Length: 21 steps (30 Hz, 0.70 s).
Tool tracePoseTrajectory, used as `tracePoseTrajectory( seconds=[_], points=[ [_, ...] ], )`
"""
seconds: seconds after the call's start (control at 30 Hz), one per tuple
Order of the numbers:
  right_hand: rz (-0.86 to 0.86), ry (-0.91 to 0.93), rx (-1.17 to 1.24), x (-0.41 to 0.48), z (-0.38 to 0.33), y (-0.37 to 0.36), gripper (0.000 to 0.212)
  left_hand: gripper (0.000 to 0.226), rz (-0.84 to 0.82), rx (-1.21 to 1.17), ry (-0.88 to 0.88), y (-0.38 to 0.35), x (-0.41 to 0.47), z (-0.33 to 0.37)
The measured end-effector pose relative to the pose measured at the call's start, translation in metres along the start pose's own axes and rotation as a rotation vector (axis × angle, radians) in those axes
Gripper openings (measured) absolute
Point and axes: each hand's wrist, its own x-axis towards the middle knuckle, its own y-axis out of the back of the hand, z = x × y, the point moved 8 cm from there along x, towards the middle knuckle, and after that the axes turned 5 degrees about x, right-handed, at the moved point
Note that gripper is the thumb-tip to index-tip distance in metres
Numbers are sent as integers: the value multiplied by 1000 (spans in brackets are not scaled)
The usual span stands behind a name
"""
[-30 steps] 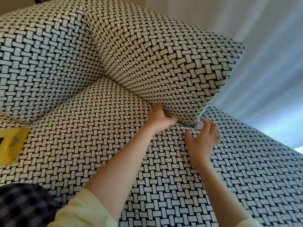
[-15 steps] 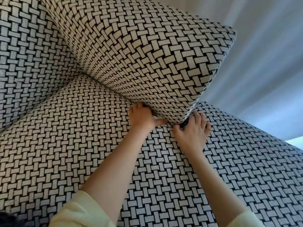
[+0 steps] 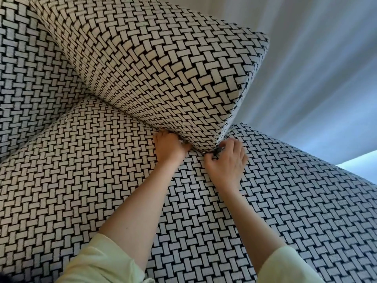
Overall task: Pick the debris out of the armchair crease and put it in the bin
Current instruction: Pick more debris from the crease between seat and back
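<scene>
Where armrest meets seat cushion (image 3: 102,180), the crease (image 3: 201,150) runs leftward; right hand (image 3: 226,162) pinches dark debris (image 3: 218,150) at its near end, left hand (image 3: 170,147) buried beside, its grip hidden.

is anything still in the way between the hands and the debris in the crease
Partly. The armrest cushion presses down on the seat, closing the crease. The left hand has its fingers tucked under it. The right hand already pinches a small dark bit of debris at the crease's front end. No bin is in view.
</scene>
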Motion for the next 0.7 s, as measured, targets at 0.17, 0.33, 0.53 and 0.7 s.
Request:
tracePoseTrajectory(
  seconds=[0.17, 0.33, 0.53, 0.7],
  points=[
    [16, -23, -51, 0, 3, -2, 39, 35, -67, -38, -57, 0, -3, 4],
    [18, -15, -28, 0, 3, -2, 39, 26, -203, -288, -166, 1, -14, 1],
    [61, 6, 45, -2, 0, 4, 37, 13, -331, -506, -174, 5, -40, 2],
    [94, 197, 67, -15, -22, 10, 35, 23, -385, -653, -148, 15, -56, -6]
  ],
)
